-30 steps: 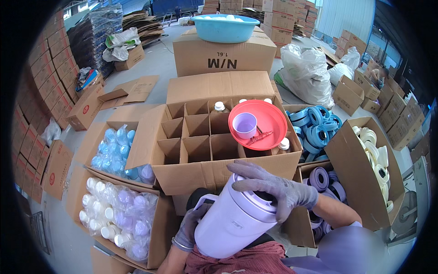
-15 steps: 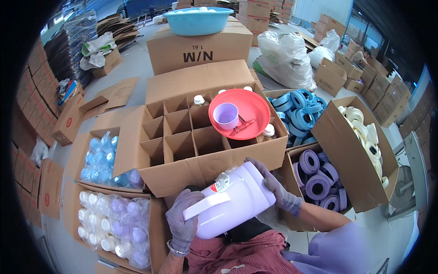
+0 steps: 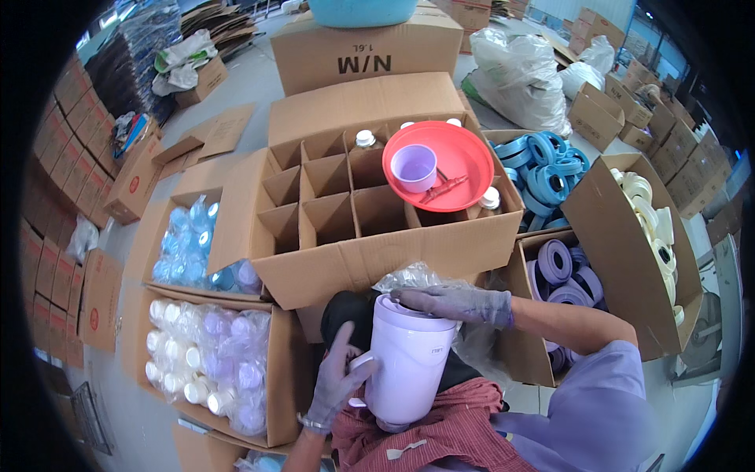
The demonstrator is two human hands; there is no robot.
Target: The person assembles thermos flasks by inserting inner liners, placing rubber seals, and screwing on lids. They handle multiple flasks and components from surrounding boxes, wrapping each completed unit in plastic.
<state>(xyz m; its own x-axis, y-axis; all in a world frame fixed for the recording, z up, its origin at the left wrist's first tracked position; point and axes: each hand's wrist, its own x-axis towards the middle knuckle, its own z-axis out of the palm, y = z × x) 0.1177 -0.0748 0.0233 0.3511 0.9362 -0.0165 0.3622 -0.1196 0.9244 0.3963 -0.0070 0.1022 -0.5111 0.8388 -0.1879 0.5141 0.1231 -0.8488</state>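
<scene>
A pale purple jug point(image 3: 409, 366) with a side handle point(image 3: 360, 377) stands nearly upright on my lap, on the red striped apron point(image 3: 440, 425). My gloved right hand point(image 3: 464, 305) lies flat across its top, fingers stretched leftward over the rim and hiding part of it. Beside the handle is my gloved left hand point(image 3: 338, 384), its index finger pointing up and its fingers apart. That hand seems to touch the handle without wrapping round it. Clear plastic film point(image 3: 417, 277) lies just behind the jug.
A divided carton point(image 3: 393, 259) ahead bears a red tray point(image 3: 472, 189) with a purple cup point(image 3: 414, 167) and a small red tool point(image 3: 445, 189). Cartons at left hold bagged white and purple caps point(image 3: 197, 358) and blue ones point(image 3: 185, 244). Blue rings point(image 3: 546, 185), purple rings point(image 3: 554, 263) and cream parts point(image 3: 653, 220) are at right.
The jug has turned from lying tilted to nearly upright. My right hand has moved from its end to flat on its top. My left hand has loosened from around the handle side.
</scene>
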